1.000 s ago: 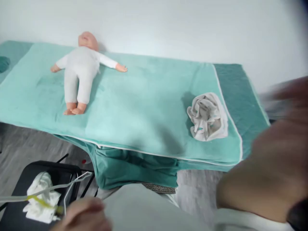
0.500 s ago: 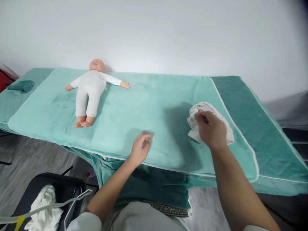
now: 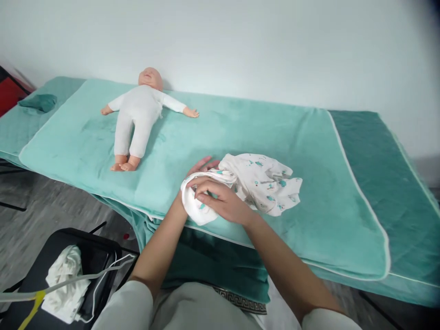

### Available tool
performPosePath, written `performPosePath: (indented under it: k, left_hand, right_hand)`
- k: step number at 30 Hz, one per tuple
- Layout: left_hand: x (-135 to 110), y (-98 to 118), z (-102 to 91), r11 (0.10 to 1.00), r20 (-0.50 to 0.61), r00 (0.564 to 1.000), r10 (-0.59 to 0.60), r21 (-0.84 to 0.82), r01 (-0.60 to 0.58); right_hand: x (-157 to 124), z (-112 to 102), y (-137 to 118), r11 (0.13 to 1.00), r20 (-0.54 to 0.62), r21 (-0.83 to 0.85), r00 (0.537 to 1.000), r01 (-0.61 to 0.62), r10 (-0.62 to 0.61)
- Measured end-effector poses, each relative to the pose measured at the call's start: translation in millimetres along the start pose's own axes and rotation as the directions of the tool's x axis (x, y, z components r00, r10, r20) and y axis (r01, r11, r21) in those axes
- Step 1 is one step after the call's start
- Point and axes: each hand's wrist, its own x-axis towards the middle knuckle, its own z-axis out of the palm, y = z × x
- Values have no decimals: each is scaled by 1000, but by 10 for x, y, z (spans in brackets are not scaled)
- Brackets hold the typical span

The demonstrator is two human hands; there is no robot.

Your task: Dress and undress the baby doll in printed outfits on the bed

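Note:
A soft white cloth (image 3: pixel 266 183) printed with small teal figures lies bunched on the light green mat, in front of me; its shape as a garment or wrap is unclear. Its left end folds around my left wrist. Behind that fold, my left hand (image 3: pixel 202 166) shows stretched fingers, palm partly covered by the fabric. My right hand (image 3: pixel 223 199) lies over the same end, fingers curled onto the cloth's edge. Farther left, a baby doll (image 3: pixel 135 110) in a white suit lies on its back with arms spread, touched by neither hand.
The light green mat (image 3: pixel 309 238) covers a padded table (image 3: pixel 364 151) against a white wall. At the lower left, a black chair (image 3: pixel 62 238) bears a crumpled white cloth (image 3: pixel 67 275). A pale cable (image 3: pixel 92 276) with a yellow tie crosses over it.
My right hand has brought the cloth leftward from the mat's right side, and it has spread out, showing its print. My left hand now meets it. The view has shifted slightly.

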Motion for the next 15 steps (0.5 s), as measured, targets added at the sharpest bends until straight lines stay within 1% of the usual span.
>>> performPosePath:
  k: [1,2,3,4,5,6,7,8,9,10,12,13,14,15]
  left_hand:
    - [19,42,-55,999,3,1000,-5,-45,5]
    - [44,83,-108,994,-4,1000,-3,-109,3]
    - [70,121,-159,986,-22,1000,3,-166,-7]
    - [94,155,-206,978,-59,998,16,-206,-28]
    - [114,184,-247,970,-101,994,35,-236,-58]
    - [128,206,-279,960,-137,989,53,-267,-88]
    - [136,219,-301,948,-161,985,63,-297,-110]
    - [137,223,-312,940,-171,983,69,-319,-122]
    - [133,217,-312,938,-170,982,76,-322,-129]
    - [125,200,-300,943,-163,982,92,-302,-138]
    - [104,138,-250,972,-119,982,149,-165,-167]
    - [95,96,-217,980,-80,979,186,-59,-191]
    - [88,50,-184,974,-35,974,222,56,-220]
    - [83,2,-152,954,9,968,249,169,-247]
  right_hand:
    - [-65,-3,6,998,-24,-63,1000,5,-6]
    - [-139,-22,20,988,-80,-154,996,19,-32]
    - [-220,-54,45,959,-156,-281,985,20,-67]
    - [-305,-97,83,901,-237,-433,966,-9,-105]
    - [-392,-151,134,811,-312,-580,940,-72,-139]
    - [-480,-215,197,704,-378,-692,912,-161,-163]
    - [-567,-288,265,598,-434,-757,887,-264,-158]
    - [-649,-369,332,519,-480,-777,868,-356,-125]
    - [-722,-455,389,473,-518,-770,852,-428,-72]
    - [-780,-543,427,451,-544,-753,839,-479,-16]
    - [-821,-709,426,442,-595,-707,802,-553,52]
    - [-791,-779,381,458,-631,-673,774,-581,54]
    - [-721,-835,310,497,-676,-628,736,-599,33]
    - [-614,-873,218,560,-725,-569,689,-602,4]
